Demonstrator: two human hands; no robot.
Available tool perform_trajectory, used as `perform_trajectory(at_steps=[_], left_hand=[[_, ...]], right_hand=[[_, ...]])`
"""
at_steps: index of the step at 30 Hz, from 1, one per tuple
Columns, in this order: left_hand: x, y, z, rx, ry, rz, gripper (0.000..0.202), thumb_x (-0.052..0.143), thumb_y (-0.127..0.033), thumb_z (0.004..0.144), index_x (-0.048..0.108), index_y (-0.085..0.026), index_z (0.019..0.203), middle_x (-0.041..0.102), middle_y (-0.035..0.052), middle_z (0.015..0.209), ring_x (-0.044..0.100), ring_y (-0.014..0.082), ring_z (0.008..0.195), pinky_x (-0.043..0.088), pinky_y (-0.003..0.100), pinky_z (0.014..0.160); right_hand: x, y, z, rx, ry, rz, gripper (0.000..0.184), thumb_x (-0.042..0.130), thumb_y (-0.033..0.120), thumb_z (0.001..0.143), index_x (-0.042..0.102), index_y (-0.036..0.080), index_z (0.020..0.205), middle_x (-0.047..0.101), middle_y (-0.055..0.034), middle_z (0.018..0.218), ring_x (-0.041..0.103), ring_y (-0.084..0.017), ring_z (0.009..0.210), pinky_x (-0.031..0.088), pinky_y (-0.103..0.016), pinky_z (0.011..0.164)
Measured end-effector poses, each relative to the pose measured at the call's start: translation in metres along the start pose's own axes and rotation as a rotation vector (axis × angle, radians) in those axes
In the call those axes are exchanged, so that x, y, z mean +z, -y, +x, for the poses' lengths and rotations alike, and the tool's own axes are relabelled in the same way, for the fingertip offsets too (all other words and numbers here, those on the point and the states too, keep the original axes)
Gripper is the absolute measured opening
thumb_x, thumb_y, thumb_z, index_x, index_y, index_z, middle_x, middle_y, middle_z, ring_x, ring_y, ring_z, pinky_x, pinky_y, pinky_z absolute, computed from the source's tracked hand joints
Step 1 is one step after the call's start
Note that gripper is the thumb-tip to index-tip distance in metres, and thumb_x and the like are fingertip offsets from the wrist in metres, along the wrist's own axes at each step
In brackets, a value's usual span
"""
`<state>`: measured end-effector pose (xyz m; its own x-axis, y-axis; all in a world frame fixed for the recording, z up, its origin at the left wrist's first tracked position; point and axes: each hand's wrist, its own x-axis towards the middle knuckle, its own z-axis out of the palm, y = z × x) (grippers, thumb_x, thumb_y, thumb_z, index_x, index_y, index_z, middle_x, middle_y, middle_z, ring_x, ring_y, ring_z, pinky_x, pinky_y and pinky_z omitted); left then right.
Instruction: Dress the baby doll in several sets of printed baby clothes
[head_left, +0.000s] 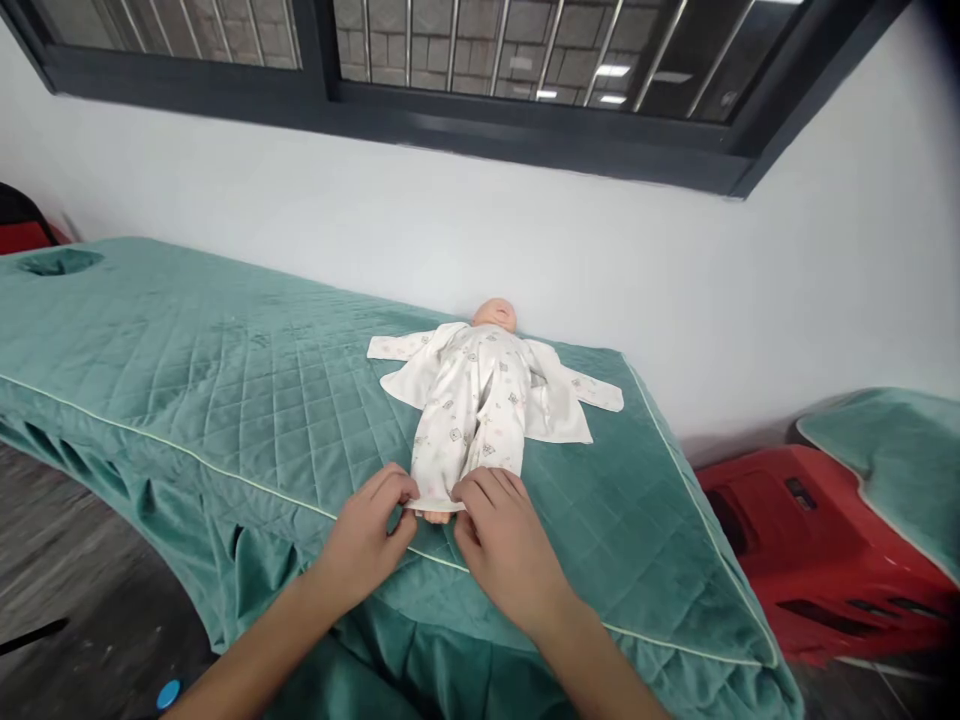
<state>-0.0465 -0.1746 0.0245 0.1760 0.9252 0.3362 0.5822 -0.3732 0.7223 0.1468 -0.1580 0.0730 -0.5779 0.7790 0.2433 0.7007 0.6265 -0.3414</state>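
Observation:
A baby doll (pixel 495 314) lies on its back on the green quilted bed, head toward the wall. White printed baby trousers (pixel 450 430) cover its legs and reach high up its body. Under it a white baby shirt (pixel 559 405) is spread, with both sleeves stretched out to the sides. My left hand (pixel 375 530) pinches the left side of one trouser cuff. On the cuff's right side my right hand (pixel 499 535) grips the same hem, fingers curled over it. Between my hands the doll's foot (pixel 435 517) pokes out a little.
The bed (pixel 225 370) stands against the white wall, with a face hole (pixel 60 262) at its far left. Above is a dark-framed window (pixel 525 130) with bars. A red plastic object (pixel 817 540) stands at the right, partly under green cloth. A blue cap (pixel 169 694) is on the floor.

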Motion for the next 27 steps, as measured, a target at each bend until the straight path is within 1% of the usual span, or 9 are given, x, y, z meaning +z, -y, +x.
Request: perform_trajectory(at_steps=[3,6,9,11,13,16,20,23,27], left_hand=[[-0.001,-0.003,-0.006,-0.020,-0.105,-0.001,0.014,0.046,-0.012,0.084,0.052,-0.022,0.092,0.055,0.0034,0.090,0.055,0.0196,0.084,0.048,0.034,0.076],[0.004,-0.013,-0.005,0.047,-0.169,0.031,0.026,0.046,-0.009,0.080,0.052,-0.023,0.101,0.057,0.0069,0.103,0.055,0.0228,0.098,0.048,0.039,0.085],[0.013,-0.029,0.005,0.165,-0.094,0.105,0.030,0.046,-0.010,0.083,0.054,-0.023,0.109,0.058,0.0086,0.111,0.053,0.0245,0.106,0.046,0.041,0.090],[0.019,-0.037,0.013,0.208,0.027,0.192,0.025,0.049,-0.015,0.086,0.056,-0.023,0.108,0.061,0.0082,0.109,0.053,0.0258,0.105,0.044,0.043,0.090],[0.024,-0.042,0.020,0.221,0.127,0.282,0.024,0.052,-0.018,0.085,0.057,-0.022,0.108,0.062,0.0077,0.107,0.053,0.0272,0.105,0.042,0.046,0.091],[0.026,-0.044,0.023,0.233,0.194,0.363,0.028,0.055,-0.018,0.084,0.057,-0.021,0.112,0.063,0.0073,0.108,0.053,0.0274,0.105,0.039,0.047,0.092],[0.023,-0.045,0.023,0.250,0.210,0.383,0.022,0.053,-0.023,0.089,0.057,-0.020,0.111,0.064,0.0066,0.106,0.054,0.0267,0.104,0.039,0.046,0.090],[0.020,-0.047,0.023,0.244,0.200,0.338,0.017,0.050,-0.025,0.092,0.058,-0.021,0.106,0.065,0.0062,0.104,0.055,0.0252,0.102,0.040,0.044,0.089],[0.022,-0.046,0.015,0.242,0.134,0.250,0.016,0.046,-0.021,0.092,0.059,-0.022,0.102,0.065,0.0061,0.102,0.057,0.0238,0.098,0.043,0.043,0.087]], right_hand=[[-0.008,-0.003,-0.009,-0.039,0.026,0.110,0.017,0.046,0.011,0.093,0.059,0.022,0.098,0.061,-0.0052,0.097,0.054,-0.023,0.097,0.046,-0.043,0.091],[-0.010,-0.017,-0.024,-0.006,-0.030,0.268,0.023,0.051,0.014,0.093,0.057,0.026,0.112,0.061,-0.0052,0.114,0.054,-0.022,0.111,0.045,-0.043,0.100],[-0.004,-0.034,-0.041,0.115,-0.172,0.290,0.039,0.058,0.018,0.090,0.049,0.028,0.126,0.052,-0.0082,0.132,0.049,-0.024,0.125,0.044,-0.046,0.105],[0.003,-0.042,-0.050,0.171,-0.214,0.219,0.042,0.060,0.017,0.087,0.048,0.027,0.126,0.052,-0.0100,0.131,0.049,-0.027,0.123,0.045,-0.049,0.103],[0.010,-0.045,-0.056,0.201,-0.217,0.151,0.037,0.060,0.014,0.084,0.051,0.024,0.119,0.055,-0.0105,0.122,0.053,-0.028,0.115,0.048,-0.050,0.097],[0.015,-0.042,-0.058,0.228,-0.204,0.121,0.027,0.054,0.009,0.084,0.054,0.022,0.107,0.059,-0.0091,0.109,0.058,-0.025,0.101,0.052,-0.045,0.087],[0.005,-0.031,-0.054,0.171,-0.194,0.183,0.023,0.044,0.008,0.091,0.057,0.022,0.104,0.060,-0.0081,0.104,0.060,-0.021,0.095,0.053,-0.038,0.084],[-0.011,-0.021,-0.049,0.071,-0.180,0.187,0.026,0.044,0.011,0.093,0.060,0.023,0.110,0.059,-0.0090,0.107,0.059,-0.021,0.097,0.052,-0.037,0.085],[-0.024,-0.013,-0.049,0.019,-0.106,0.134,0.032,0.044,0.012,0.094,0.061,0.026,0.117,0.059,-0.0084,0.106,0.058,-0.021,0.095,0.052,-0.038,0.085]])
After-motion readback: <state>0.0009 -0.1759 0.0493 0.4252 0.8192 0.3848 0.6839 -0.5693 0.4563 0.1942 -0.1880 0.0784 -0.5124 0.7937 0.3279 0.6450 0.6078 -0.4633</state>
